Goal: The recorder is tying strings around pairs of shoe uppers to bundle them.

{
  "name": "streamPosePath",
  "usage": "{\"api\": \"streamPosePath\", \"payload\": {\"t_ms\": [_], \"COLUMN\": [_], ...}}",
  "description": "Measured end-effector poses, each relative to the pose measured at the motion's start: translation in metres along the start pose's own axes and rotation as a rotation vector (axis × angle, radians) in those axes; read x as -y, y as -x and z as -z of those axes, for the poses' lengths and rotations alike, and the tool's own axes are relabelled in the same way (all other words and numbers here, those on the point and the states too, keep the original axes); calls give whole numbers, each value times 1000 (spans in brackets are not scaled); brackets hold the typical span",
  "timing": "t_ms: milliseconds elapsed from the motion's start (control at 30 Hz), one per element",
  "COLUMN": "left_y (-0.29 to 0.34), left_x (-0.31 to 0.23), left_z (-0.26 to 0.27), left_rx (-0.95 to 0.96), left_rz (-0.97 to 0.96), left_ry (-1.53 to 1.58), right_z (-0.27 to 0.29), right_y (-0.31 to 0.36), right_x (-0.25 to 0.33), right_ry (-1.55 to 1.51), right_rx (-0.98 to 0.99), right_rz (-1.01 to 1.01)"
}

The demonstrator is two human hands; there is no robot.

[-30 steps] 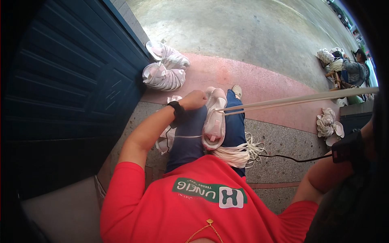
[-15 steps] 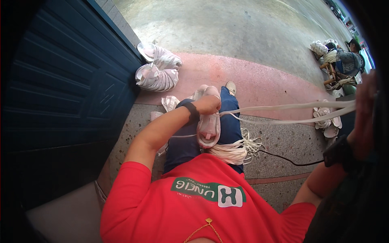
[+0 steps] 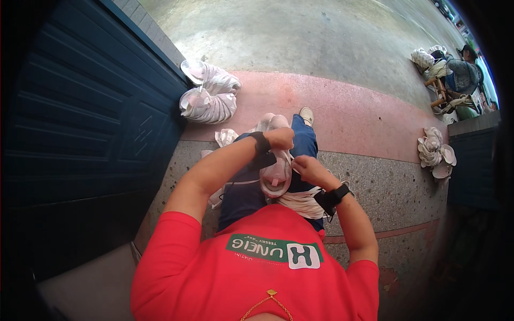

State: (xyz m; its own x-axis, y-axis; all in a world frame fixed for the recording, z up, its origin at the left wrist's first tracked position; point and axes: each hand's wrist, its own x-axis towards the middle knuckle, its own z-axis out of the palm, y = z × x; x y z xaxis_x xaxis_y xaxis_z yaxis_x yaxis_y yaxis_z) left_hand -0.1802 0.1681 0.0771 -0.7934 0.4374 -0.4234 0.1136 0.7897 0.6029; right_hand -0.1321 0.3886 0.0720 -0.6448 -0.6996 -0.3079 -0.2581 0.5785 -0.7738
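A pale pink-and-white shoe [image 3: 275, 175] rests on my lap between my thighs, its heel toward me. My left hand [image 3: 280, 138] is closed over the shoe's upper part; whatever its fingers hold is hidden. Beside the shoe's right edge, my right hand [image 3: 312, 171] is closed in a pinch, with a short bit of white shoelace [image 3: 292, 158] at its fingertips. A bundle of white laces [image 3: 301, 203] lies across my right thigh, partly covered by my right forearm. Another pale shoe [image 3: 277, 122] shows just beyond my left hand.
Bunched pale shoes [image 3: 211, 96] stand by the dark blue door [image 3: 91, 117] at left. More light shoes [image 3: 438, 152] lie on the floor at right. Farther right, a person [image 3: 466, 72] sits near a wooden frame and white bundles. A white wrapped item [image 3: 226, 136] is beside my left knee.
My right hand has come back from far right, where it held long white laces stretched out, to the shoe's side. The long strands no longer show. My left hand stays at the shoe, slightly turned.
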Motion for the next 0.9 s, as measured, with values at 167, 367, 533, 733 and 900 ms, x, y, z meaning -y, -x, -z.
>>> {"api": "streamPosePath", "payload": {"t_ms": [167,367,533,733,900], "left_y": [-6,9,48,81,97], "left_x": [14,12,58,54,50], "left_z": [-9,-2,11,-13,-12], "left_rx": [-47,-270,-391,-495,-419], "left_rz": [41,13,135,-19,36], "left_ry": [-32,94,431,352,406], "right_z": [-25,-30,5,26,127], "right_y": [16,30,50,64,71], "right_x": [41,83,83,99,119], "right_ry": [384,350,166,8,262], "right_rx": [-49,27,37,-2,-261], "right_rz": [261,430,366,306,391]}}
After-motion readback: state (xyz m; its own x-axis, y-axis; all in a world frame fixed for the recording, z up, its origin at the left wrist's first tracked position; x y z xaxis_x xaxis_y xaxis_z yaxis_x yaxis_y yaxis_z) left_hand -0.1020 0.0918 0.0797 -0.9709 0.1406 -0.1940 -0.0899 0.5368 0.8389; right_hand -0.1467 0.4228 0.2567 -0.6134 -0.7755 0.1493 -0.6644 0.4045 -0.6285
